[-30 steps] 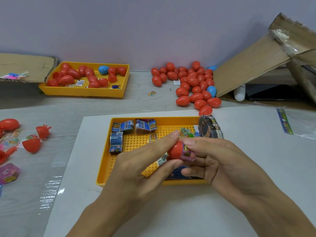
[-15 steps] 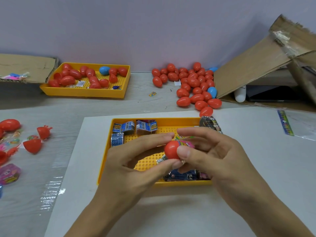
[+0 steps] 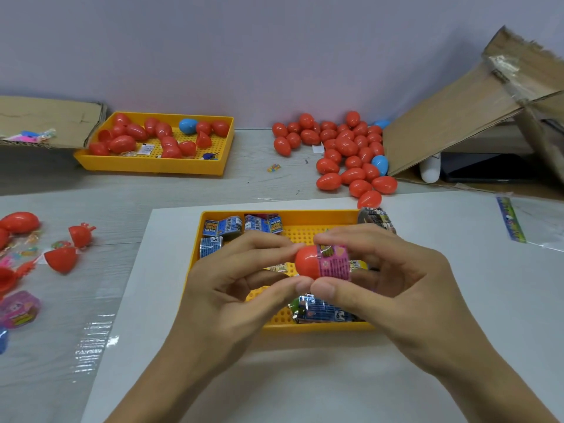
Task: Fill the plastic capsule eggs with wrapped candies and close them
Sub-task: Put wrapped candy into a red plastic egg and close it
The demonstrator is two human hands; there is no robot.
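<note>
Far left on the table: open red egg halves (image 3: 62, 259) and loose sweets in wrappers, not yet dealt with. Back left, a yellow tray (image 3: 146, 166) holds approx. a dozen-plus eggs, mostly red, one blue; closed or not, cannot confirm for all (one half at least lies open).

Centre: my left hand (image 3: 225, 288) pinches a red egg half (image 3: 306, 262) between thumb and fingertips. A pink wrapped candy (image 3: 334, 262) sits in its mouth, sticking well out. My right hand (image 3: 393, 279) pinches that candy, thumb under, fingers over. Both held above the near yellow tray (image 3: 195, 264), which has blue wrapped candies (image 3: 225, 228) in it.

Back right: a pile of eggs (image 3: 345, 154) by a cardboard flap (image 3: 451, 117).

Assessment: this egg is mid-fill, no second half on it. Candy stock remains; job looks partway, remaining count unknown.
</note>
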